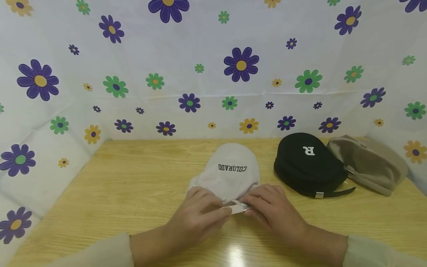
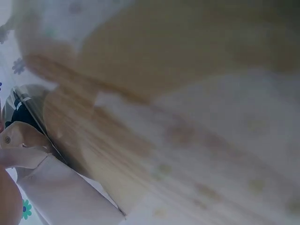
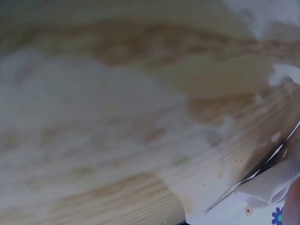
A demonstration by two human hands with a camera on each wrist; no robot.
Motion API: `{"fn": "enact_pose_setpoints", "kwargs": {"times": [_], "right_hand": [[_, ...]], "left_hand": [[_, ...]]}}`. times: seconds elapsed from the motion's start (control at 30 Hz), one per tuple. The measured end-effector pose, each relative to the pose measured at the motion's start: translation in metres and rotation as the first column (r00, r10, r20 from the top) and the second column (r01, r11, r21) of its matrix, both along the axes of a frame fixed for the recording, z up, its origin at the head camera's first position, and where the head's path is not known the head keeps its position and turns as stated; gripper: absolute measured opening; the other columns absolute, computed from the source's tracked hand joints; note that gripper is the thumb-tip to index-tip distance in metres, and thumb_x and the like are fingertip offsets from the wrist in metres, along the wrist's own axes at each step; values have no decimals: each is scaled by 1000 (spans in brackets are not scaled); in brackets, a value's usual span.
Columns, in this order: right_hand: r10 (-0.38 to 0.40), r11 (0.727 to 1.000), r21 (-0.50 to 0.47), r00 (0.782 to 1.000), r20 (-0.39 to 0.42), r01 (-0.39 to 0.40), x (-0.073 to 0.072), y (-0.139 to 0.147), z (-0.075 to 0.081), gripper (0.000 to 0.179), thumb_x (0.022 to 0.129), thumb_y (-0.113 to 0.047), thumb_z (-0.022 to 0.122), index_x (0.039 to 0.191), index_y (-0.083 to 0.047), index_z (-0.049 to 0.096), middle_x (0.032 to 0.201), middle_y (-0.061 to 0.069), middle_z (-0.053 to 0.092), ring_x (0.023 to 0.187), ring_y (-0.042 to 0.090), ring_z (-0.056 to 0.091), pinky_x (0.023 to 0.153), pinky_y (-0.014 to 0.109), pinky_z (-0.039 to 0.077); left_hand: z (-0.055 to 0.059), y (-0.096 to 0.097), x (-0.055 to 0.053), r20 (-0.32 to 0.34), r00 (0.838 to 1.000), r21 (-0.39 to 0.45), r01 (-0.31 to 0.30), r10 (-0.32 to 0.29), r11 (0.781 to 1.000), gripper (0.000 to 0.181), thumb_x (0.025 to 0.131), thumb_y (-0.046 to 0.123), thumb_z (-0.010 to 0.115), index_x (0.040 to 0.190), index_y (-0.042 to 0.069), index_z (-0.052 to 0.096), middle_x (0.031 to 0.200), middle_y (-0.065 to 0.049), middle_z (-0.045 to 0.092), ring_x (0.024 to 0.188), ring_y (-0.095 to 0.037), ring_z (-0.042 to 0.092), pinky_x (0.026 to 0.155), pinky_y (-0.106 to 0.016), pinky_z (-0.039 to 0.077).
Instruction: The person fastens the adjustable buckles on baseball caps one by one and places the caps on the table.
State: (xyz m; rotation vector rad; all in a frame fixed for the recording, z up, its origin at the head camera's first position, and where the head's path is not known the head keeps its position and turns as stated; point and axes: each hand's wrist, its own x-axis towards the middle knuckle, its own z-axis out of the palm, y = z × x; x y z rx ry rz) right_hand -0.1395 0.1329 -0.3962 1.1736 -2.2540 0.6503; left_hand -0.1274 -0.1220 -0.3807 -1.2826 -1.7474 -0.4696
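Where the bottom of the head view cut them off, only the ends of my two sleeves (image 1: 103, 254) showed. Beyond the cuffs, my left hand (image 1: 197, 217) pinched a narrow pale strap (image 1: 236, 209) between curled fingers and thumb. My right hand (image 1: 275, 211) pinched its other end, at a shiny buckle (image 1: 246, 207) that my fingertips half covered, so I couldn't tell how the strap ran through it. Just past my knuckles, the white cap (image 1: 230, 183) lay on the wooden table (image 1: 133, 185), its near edge partly hidden by my hands, its "COLORADO" lettering (image 1: 232, 168) upside down to me. Farther right sat a black cap (image 1: 297, 167), covering part of a tan cap (image 1: 377, 163). Behind everything hung a flowered cloth (image 1: 200, 33), cropped at the top. Both wrist views were mostly smeared by blur.
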Motion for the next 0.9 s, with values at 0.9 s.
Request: {"fn": "enact_pose_setpoints", "kwargs": {"times": [0.9], "right_hand": [[-5,999,50,998,-70,9,0,-2,1,28,97,-37,61,113,-17,71,109,-8,65,101,13,56,95,34,32]], "left_hand": [[-13,0,-14,-58,998,-108,-40,34,993,12,88,16,62,89,13,73,86,1,67,80,-16,62,78,-31,50]]}}
